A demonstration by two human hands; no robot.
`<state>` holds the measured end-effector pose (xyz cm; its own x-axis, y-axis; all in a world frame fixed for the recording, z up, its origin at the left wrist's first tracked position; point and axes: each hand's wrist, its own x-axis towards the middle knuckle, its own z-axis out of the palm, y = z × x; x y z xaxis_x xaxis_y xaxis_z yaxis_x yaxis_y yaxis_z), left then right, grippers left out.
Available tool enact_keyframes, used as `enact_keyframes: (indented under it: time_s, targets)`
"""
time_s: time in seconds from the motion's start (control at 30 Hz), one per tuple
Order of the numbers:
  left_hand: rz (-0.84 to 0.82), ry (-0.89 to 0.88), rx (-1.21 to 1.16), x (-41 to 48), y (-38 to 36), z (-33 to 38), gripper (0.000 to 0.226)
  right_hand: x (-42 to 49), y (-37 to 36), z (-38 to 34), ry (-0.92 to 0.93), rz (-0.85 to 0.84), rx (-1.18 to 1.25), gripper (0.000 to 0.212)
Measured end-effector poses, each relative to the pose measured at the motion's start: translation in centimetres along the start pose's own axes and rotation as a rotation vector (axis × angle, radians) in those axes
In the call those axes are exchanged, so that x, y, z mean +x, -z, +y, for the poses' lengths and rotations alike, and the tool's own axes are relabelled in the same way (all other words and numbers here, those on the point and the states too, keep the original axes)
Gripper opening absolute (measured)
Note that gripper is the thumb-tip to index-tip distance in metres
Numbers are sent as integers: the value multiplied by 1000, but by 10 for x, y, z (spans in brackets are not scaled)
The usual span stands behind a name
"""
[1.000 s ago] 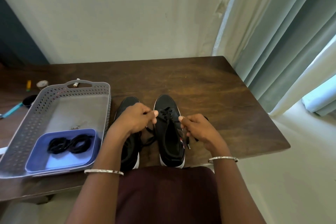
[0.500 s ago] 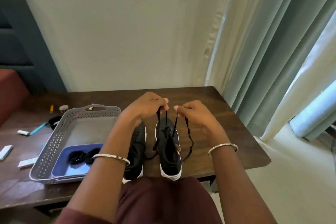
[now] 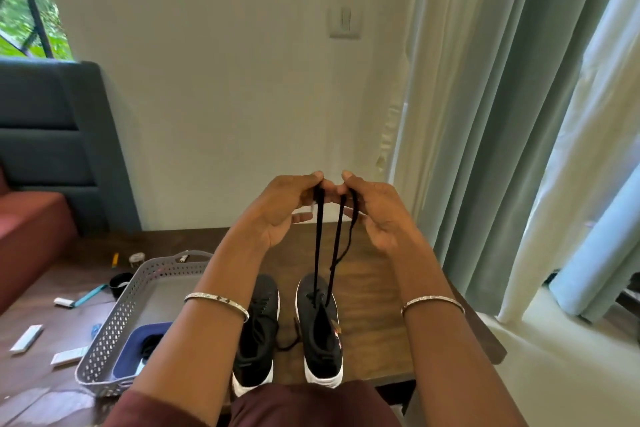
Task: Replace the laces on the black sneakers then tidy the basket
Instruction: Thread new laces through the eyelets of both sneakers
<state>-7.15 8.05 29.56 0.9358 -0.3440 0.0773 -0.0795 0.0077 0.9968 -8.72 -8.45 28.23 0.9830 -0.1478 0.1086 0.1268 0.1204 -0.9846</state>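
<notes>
Left hand [image 3: 287, 204], right hand [image 3: 377, 208] pinch lace [image 3: 317, 246] ends; we judge lace drops straight, probably threaded, into right sneaker [image 3: 320, 340] below.

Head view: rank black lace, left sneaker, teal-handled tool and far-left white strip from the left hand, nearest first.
1. Black lace: pinched by the left hand.
2. Left sneaker: on the table, below the hand.
3. Teal-handled tool: beyond the basket, to the left.
4. White strip: farthest left on the table.

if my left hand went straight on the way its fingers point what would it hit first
Most likely the right hand: the left hand, pinching the black lace, points across at it; depth is unclear.
</notes>
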Motion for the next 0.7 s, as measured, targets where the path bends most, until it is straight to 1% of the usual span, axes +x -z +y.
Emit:
enact_keyframes:
  time_s: [0.1,0.2,0.33,0.47,0.53,0.6,0.7]
  targets:
    - [8,-90,-2,-3,2,17,31,-3,-1,-17,60,9,28,32]
    - [36,-188,82,-2,6,31,32,-2,1,-33,130,-16,38,38]
    - [99,-311,196,0,6,33,22,3,3,-48,226,-55,37,33]
    - [166,-384,205,4,-1,29,23,7,5,-59,298,-70,88,32]
    - [181,-393,178,7,-3,28,21,9,4,-63,354,-46,79,26]
    - [202,-401,162,10,-6,27,23,10,3,-66,426,24,22,17]
    - [229,-368,135,15,-6,24,26,13,5,-70,492,117,-7,23]
